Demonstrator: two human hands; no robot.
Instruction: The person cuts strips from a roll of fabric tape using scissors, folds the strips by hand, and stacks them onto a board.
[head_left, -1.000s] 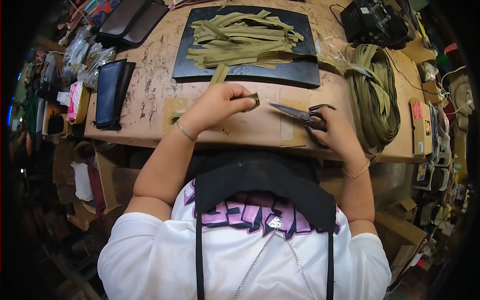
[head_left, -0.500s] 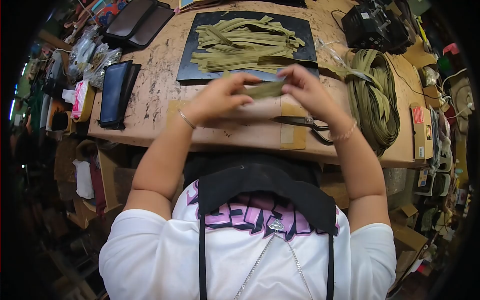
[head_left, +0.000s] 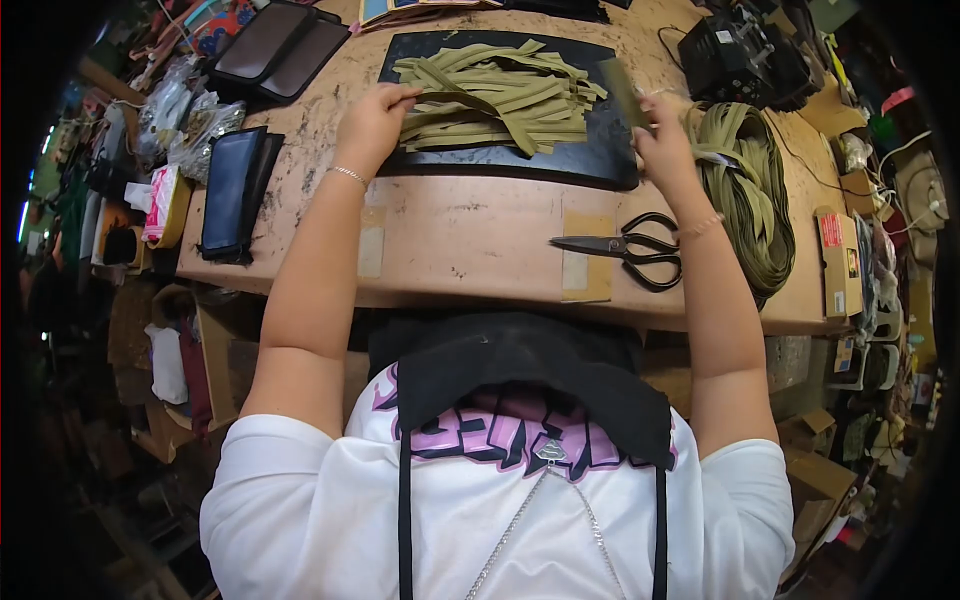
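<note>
A: Report progress.
B: Judged partly done. Heaped on the black board [head_left: 510, 173]: olive strips [head_left: 560, 102], cut to short lengths. Left in bulk to the right of the board: a thick coil [head_left: 745, 215] of like material.

A: Status of the left hand [head_left: 372, 125]?
B: Positioned at the left edge of the heap, with thumb and forefinger drawn close together. Partly hidden at the fingertips; cannot tell whether closed on a strip end.

A: Status of the right hand [head_left: 665, 150]?
B: Held at the right edge of the board, near the coil. Closed by thumb and fingers on a raised strip [head_left: 622, 92], blurred in view.

A: Location of the scissors [head_left: 605, 246]?
B: Laid on the table [head_left: 470, 235], with blades pointing left across a tan patch [head_left: 585, 282]. Clear of both hands.

A: Changes against the frame half a second earlier?
B: Parted from close together to opposite sides of the board: both hands. Added across the heap: a diagonal strip [head_left: 515, 130]. No longer spanning from heap to coil: the long strip. Unmoved, but now fully uncovered: the scissors.
</note>
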